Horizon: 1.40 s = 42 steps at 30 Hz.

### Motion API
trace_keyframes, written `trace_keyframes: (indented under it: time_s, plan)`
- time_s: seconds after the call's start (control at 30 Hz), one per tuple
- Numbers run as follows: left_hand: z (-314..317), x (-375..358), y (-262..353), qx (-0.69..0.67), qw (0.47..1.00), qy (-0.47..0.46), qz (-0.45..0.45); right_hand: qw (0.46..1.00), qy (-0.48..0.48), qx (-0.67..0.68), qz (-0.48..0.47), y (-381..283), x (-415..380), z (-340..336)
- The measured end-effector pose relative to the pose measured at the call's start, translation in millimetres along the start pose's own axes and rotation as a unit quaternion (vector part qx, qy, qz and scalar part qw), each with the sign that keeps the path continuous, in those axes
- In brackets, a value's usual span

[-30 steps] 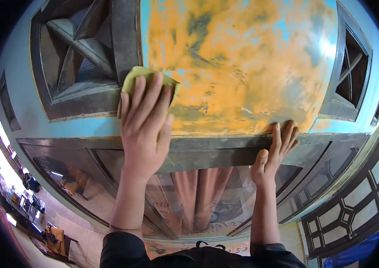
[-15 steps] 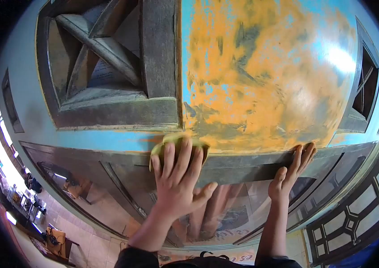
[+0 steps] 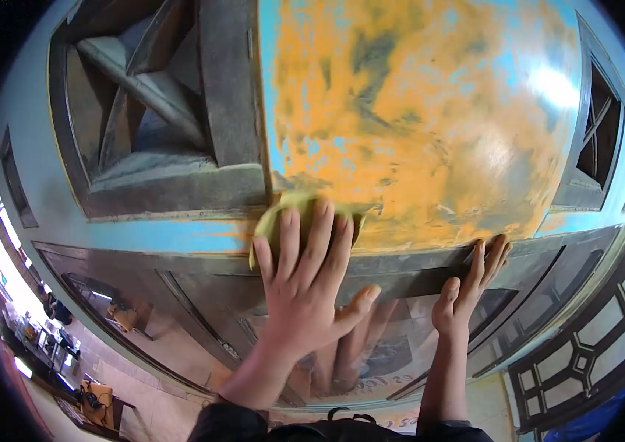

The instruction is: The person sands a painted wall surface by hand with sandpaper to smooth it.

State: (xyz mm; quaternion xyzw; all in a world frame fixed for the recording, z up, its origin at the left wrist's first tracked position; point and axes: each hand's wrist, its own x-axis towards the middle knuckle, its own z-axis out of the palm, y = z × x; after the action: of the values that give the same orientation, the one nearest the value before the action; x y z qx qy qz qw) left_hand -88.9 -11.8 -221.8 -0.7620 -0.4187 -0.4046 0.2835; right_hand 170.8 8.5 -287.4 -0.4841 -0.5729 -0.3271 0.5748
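Note:
My left hand [image 3: 301,283] lies flat with spread fingers, pressing a yellow sheet of sandpaper [image 3: 274,232] against the wall. The sheet covers the lower left corner of a patchy orange-and-grey wall section [image 3: 430,140], where blue paint shows through. My right hand [image 3: 465,295] rests its extended fingertips near the top of the dark wooden frame [image 3: 401,267] below that section. Nothing is visible in the right hand, though its palm side is hidden.
A dark wooden vent frame with crossed slats [image 3: 235,110] is set in the wall at upper left. Another vent [image 3: 598,132] is at right. Glass panes [image 3: 386,346] lie below the wooden frame. A chair [image 3: 97,405] stands far down on the tiled floor at left, and a latticed door [image 3: 581,361] is at right.
My left hand and the sandpaper have shifted up and to the right relative to the wall. My right hand stays by the wooden frame. The view has shifted slightly.

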Motion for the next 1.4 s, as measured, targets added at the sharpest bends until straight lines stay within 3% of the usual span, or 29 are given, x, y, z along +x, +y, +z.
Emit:
trace_keyframes:
  time_s: [0.07, 0.2, 0.27, 0.4, 0.5, 0.63, 0.8, 1.0, 1.2, 1.4]
  plan:
    - [9, -3, 11, -0.011, 0.999, 0.025, -0.026, 1.0, -0.011, -0.011, 0.001, 1, -4, -3]
    - [-21, 57, 19, -0.001, 1.0, 0.017, 0.024, 0.999, -0.045, -0.024, -0.014, 6, -3, -13]
    - [-20, 68, 22, -0.033, 0.997, 0.063, 0.025, 0.999, -0.035, -0.013, -0.011, 4, -4, -9]
    - [3, 19, 34, -0.015, 1.0, 0.007, -0.018, 0.999, -0.039, -0.02, -0.031, 10, -3, -16]
    - [5, 21, 38, 0.041, 0.999, -0.012, -0.032, 0.999, -0.016, -0.034, -0.033, 13, 8, -25]
    - [-19, 69, 21, 0.066, 0.997, 0.041, 0.004, 0.997, 0.055, -0.013, -0.045, 29, 15, -21]
    - [7, 23, 39, 0.052, 0.997, 0.015, -0.049, 0.994, 0.112, 0.014, -0.013, 64, 25, -15]
    - [-13, 79, 30, 0.073, 0.995, 0.064, -0.016, 0.996, 0.083, 0.029, -0.023, 66, 22, -16]
    - [22, 24, 58, 0.059, 0.994, 0.057, -0.066, 0.996, 0.07, 0.045, -0.034, 73, 17, -18]
    - [-3, 70, 44, 0.092, 0.993, 0.06, -0.037, 0.996, 0.059, 0.06, -0.023, 71, 17, -21]
